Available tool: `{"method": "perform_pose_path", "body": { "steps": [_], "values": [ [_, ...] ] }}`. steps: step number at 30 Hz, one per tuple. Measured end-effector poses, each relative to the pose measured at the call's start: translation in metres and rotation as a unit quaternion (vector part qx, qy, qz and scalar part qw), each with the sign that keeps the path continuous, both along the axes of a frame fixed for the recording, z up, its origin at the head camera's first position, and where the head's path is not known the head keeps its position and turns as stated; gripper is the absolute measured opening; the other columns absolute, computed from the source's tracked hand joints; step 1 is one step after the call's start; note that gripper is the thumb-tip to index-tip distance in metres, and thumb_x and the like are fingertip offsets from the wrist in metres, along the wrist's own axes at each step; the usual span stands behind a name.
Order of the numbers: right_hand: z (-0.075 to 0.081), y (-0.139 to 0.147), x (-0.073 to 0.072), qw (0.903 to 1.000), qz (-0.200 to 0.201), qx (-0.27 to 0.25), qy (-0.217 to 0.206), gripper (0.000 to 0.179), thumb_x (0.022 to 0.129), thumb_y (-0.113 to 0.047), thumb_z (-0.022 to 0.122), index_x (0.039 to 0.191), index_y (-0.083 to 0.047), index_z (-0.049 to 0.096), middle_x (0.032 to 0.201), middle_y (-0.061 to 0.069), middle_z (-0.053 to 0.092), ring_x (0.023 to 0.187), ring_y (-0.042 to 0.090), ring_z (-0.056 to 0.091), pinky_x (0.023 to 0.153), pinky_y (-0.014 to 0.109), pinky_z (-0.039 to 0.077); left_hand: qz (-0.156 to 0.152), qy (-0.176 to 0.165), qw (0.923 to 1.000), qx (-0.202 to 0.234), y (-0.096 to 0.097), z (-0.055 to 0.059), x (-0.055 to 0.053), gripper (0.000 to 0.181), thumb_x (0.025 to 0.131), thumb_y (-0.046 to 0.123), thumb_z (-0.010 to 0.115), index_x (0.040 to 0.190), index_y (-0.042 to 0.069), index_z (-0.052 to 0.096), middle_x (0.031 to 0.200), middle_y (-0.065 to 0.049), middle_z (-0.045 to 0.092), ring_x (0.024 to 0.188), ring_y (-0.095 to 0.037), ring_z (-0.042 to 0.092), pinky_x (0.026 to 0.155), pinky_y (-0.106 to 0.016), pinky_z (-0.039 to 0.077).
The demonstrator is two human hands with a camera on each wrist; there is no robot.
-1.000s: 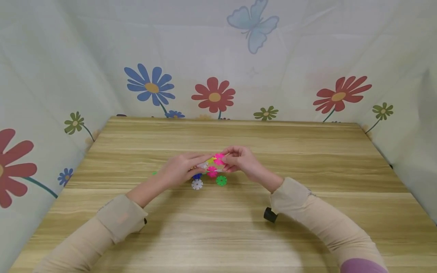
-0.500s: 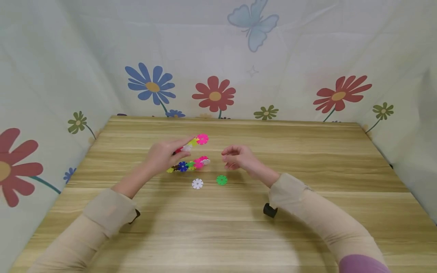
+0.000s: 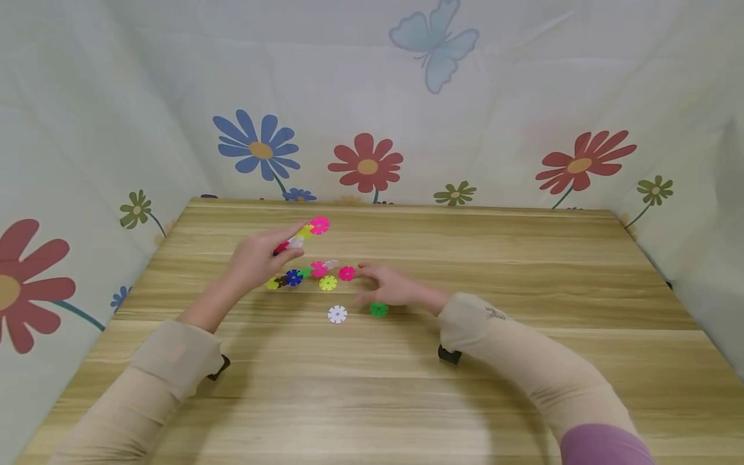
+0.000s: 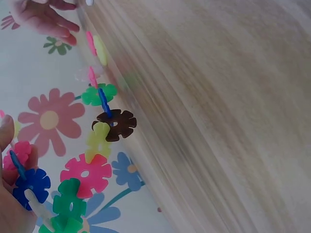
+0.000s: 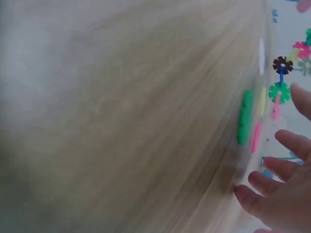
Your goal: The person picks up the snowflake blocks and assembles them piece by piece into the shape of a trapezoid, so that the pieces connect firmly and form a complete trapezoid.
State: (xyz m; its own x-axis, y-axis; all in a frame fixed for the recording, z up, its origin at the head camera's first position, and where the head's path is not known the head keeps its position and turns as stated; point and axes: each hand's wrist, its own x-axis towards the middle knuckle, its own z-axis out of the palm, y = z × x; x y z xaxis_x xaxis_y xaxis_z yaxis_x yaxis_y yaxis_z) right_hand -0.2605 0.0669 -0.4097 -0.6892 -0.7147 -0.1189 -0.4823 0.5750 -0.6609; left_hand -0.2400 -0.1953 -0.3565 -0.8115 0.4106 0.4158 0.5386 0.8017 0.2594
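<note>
My left hand (image 3: 256, 258) grips a chain of interlocking snowflake discs between thumb and fingers. One end of the chain, with a pink disc (image 3: 320, 225), sticks out beyond the fingertips. Its other stretch, including a blue disc (image 3: 293, 278) and a brown disc (image 4: 115, 125), hangs in a curve below the hand. The palm hides part of the chain. My right hand (image 3: 392, 286) holds nothing, its fingers spread in the right wrist view. Its fingertips are close to a loose pink disc (image 3: 347, 273); contact cannot be told. A green disc (image 3: 379, 310) lies just below that hand.
A loose yellow disc (image 3: 328, 283) lies beside the pink one, near the chain's end. Closer to me is a white disc (image 3: 337, 314). The wooden table (image 3: 349, 400) meets a flower-printed cloth (image 3: 494, 142) at its back edge.
The left hand has carried the chain left and back, away from the right hand. My right hand has let go of it and spread its fingers. Loose yellow and pink discs now show.
</note>
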Motion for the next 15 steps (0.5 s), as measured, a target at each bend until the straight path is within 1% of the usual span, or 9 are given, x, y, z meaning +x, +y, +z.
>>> {"method": "perform_pose_path", "body": {
  "steps": [2, 4, 6, 9, 11, 12, 15],
  "values": [
    [-0.001, -0.005, 0.001, 0.9987, 0.030, 0.033, 0.025, 0.060, 0.083, -0.036, 0.059, 0.132, -0.006, 0.040, 0.145, 0.016, 0.022, 0.133, 0.032, 0.020, 0.108, 0.043, 0.019, 0.002, -0.007, 1.0000, 0.002, -0.002, -0.001, 0.000, 0.056, 0.079, 0.025, 0.065, 0.131, 0.017, 0.044, 0.120, -0.011, 0.057, 0.092, -0.028, 0.062, 0.081, -0.041, 0.049],
    [-0.001, -0.010, 0.001, 0.9953, 0.053, 0.064, 0.050, 0.064, 0.084, -0.040, 0.056, 0.135, -0.008, 0.036, 0.146, 0.016, 0.019, 0.134, 0.033, 0.018, 0.109, 0.044, 0.018, 0.003, -0.012, 0.9999, 0.003, -0.003, -0.002, -0.001, 0.057, 0.079, 0.025, 0.065, 0.131, 0.017, 0.044, 0.120, -0.011, 0.057, 0.092, -0.028, 0.062, 0.080, -0.041, 0.049],
    [-0.001, -0.014, 0.002, 0.9912, 0.065, 0.093, 0.067, 0.066, 0.084, -0.045, 0.053, 0.137, -0.010, 0.033, 0.146, 0.015, 0.018, 0.133, 0.035, 0.017, 0.108, 0.045, 0.018, 0.001, -0.016, 0.9999, 0.002, -0.004, -0.002, -0.001, 0.056, 0.080, 0.025, 0.065, 0.131, 0.017, 0.044, 0.120, -0.011, 0.057, 0.092, -0.028, 0.062, 0.080, -0.041, 0.049],
    [0.000, -0.018, 0.003, 0.9866, 0.069, 0.130, 0.071, 0.069, 0.084, -0.050, 0.050, 0.139, -0.013, 0.029, 0.147, 0.012, 0.016, 0.133, 0.036, 0.016, 0.108, 0.048, 0.017, 0.000, -0.021, 0.9998, -0.003, -0.004, -0.002, -0.001, 0.056, 0.080, 0.025, 0.064, 0.131, 0.016, 0.044, 0.121, -0.012, 0.056, 0.096, -0.029, 0.061, 0.082, -0.042, 0.048],
    [0.001, -0.019, 0.003, 0.9854, 0.066, 0.142, 0.066, 0.069, 0.085, -0.050, 0.049, 0.139, -0.014, 0.028, 0.147, 0.011, 0.016, 0.134, 0.036, 0.015, 0.108, 0.049, 0.016, 0.000, -0.025, 0.9997, -0.006, -0.005, -0.003, -0.001, 0.056, 0.080, 0.026, 0.064, 0.131, 0.016, 0.044, 0.123, -0.011, 0.054, 0.103, -0.030, 0.058, 0.084, -0.042, 0.047],
    [0.001, -0.019, 0.004, 0.9861, 0.063, 0.141, 0.062, 0.068, 0.085, -0.049, 0.049, 0.139, -0.013, 0.029, 0.147, 0.011, 0.017, 0.134, 0.036, 0.015, 0.108, 0.049, 0.017, 0.001, -0.027, 0.9996, -0.007, -0.005, -0.003, 0.000, 0.056, 0.081, 0.027, 0.063, 0.132, 0.017, 0.043, 0.123, -0.011, 0.054, 0.105, -0.030, 0.057, 0.085, -0.042, 0.047],
    [0.003, -0.018, 0.004, 0.9901, 0.054, 0.115, 0.060, 0.063, 0.085, -0.043, 0.053, 0.135, -0.008, 0.035, 0.143, 0.012, 0.028, 0.132, 0.033, 0.022, 0.109, 0.044, 0.019, 0.001, -0.029, 0.9995, -0.009, -0.005, -0.004, -0.001, 0.057, 0.080, 0.026, 0.064, 0.132, 0.019, 0.043, 0.125, -0.009, 0.053, 0.106, -0.029, 0.056, 0.086, -0.041, 0.047]
  ]
}}
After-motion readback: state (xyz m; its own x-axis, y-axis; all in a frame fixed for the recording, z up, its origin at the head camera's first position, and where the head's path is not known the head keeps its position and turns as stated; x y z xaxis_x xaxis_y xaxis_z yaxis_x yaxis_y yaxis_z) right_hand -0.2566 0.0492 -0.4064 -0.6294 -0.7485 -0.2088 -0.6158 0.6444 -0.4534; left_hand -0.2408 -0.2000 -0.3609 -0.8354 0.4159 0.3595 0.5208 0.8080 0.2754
